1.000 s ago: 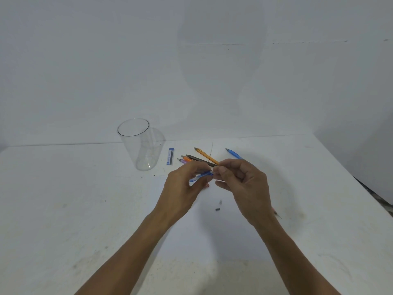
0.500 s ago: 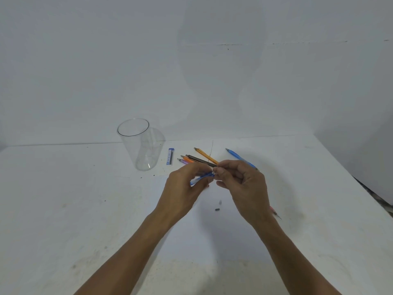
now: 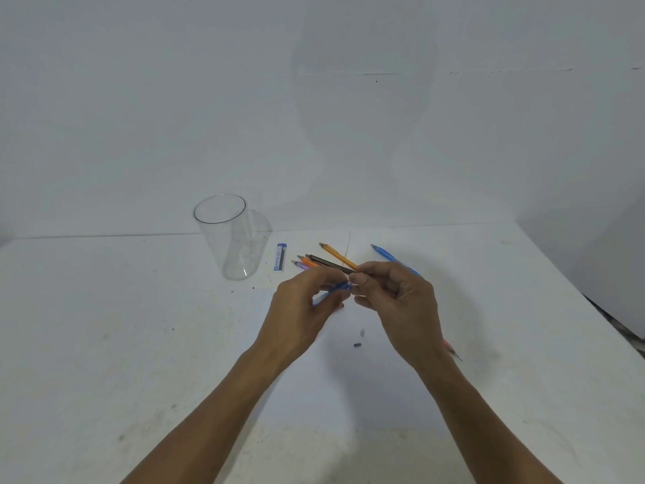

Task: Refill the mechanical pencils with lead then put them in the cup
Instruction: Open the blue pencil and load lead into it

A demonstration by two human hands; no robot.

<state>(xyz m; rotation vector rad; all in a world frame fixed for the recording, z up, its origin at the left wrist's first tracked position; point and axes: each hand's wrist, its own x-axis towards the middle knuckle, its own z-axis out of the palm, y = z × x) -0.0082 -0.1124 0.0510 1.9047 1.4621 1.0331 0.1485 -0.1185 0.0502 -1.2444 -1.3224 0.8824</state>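
Soft, even, bluish light; faint broad shadow on the wall (image 3: 366,117); mild wide-angle curvature at edges.

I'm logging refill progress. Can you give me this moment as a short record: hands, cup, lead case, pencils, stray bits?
left hand: grips the held pencil, which is blue
right hand: pinches that pencil's end
cup: upright, clear, no pencils in it
lead case: flat on the table, right of the cup
bunch: four pencils lying beyond the hands
far blue pencil: alone, right of the bunch
pink pencil: tip shows by the right wrist
bits: two small pieces below the hands
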